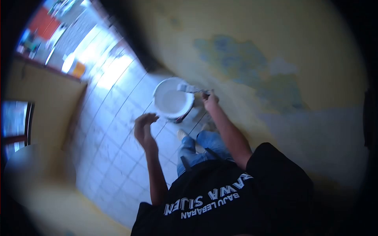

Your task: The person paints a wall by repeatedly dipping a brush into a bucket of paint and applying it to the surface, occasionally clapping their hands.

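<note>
My right hand point(210, 100) is closed around the handle of a paint brush point(191, 88), whose pale, white-coated head lies over the right rim of a white bucket point(171, 98). White material shows inside the bucket, which stands near the wall in front of my feet. To the left of and below the bucket, my left hand point(145, 126) is raised in the air with its fingers bent toward the bucket, not touching it. Its fingers are blurred, and nothing shows in them.
A yellowish wall point(330, 70) with blue-grey patches rises at the right. Pale tiles point(118, 126) cover the floor. A bright doorway opens at the upper left, with a white and yellow container point(74, 67) by it. A window point(15, 118) is at the left.
</note>
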Action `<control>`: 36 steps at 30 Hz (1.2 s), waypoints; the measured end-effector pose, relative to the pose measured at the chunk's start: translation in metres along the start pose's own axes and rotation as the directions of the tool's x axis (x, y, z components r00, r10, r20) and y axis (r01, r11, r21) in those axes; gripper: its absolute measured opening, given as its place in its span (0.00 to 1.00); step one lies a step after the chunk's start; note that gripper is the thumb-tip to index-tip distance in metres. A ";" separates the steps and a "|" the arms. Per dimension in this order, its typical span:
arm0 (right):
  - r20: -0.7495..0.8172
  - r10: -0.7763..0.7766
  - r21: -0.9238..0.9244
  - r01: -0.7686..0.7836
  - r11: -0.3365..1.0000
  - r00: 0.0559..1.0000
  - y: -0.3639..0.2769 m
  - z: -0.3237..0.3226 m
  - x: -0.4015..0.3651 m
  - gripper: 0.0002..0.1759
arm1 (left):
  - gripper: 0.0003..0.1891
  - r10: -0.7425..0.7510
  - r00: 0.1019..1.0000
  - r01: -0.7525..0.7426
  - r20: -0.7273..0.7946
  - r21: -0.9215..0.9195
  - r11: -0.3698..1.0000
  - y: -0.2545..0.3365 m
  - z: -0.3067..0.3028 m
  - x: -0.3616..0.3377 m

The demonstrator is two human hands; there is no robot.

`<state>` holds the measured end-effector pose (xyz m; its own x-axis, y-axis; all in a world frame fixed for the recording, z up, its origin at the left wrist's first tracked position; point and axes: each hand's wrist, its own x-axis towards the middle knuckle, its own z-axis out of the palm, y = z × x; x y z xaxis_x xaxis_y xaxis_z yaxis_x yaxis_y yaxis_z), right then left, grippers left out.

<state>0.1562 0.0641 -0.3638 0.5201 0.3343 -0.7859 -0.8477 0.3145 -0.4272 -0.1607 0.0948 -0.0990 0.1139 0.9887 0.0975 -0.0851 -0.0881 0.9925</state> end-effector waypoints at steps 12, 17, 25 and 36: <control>-0.024 -0.623 0.618 0.502 0.605 0.782 -0.270 -0.143 -0.179 0.17 | 0.08 0.019 0.799 -0.029 0.601 0.007 1.000 0.054 0.171 -0.020; -0.247 -0.694 0.726 0.603 0.330 0.676 -0.273 -0.246 -0.200 0.20 | 0.09 0.015 0.621 0.096 0.783 -0.095 0.991 0.091 0.231 -0.066; -0.520 -0.391 0.696 0.642 0.320 0.759 -0.208 -0.286 -0.212 0.28 | 0.09 0.006 0.328 0.192 0.945 -0.073 0.979 0.087 0.278 -0.122; -0.781 -0.238 0.582 0.811 0.060 0.578 -0.133 -0.243 -0.141 0.26 | 0.10 0.115 -0.303 0.097 0.946 -0.090 0.991 0.076 0.371 -0.073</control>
<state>0.1704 -0.2404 -0.3045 0.4207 -0.5752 -0.7015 0.4314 0.8071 -0.4030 0.1913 -0.0287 -0.0030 0.8923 -0.4241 0.1549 -0.1619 0.0197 0.9866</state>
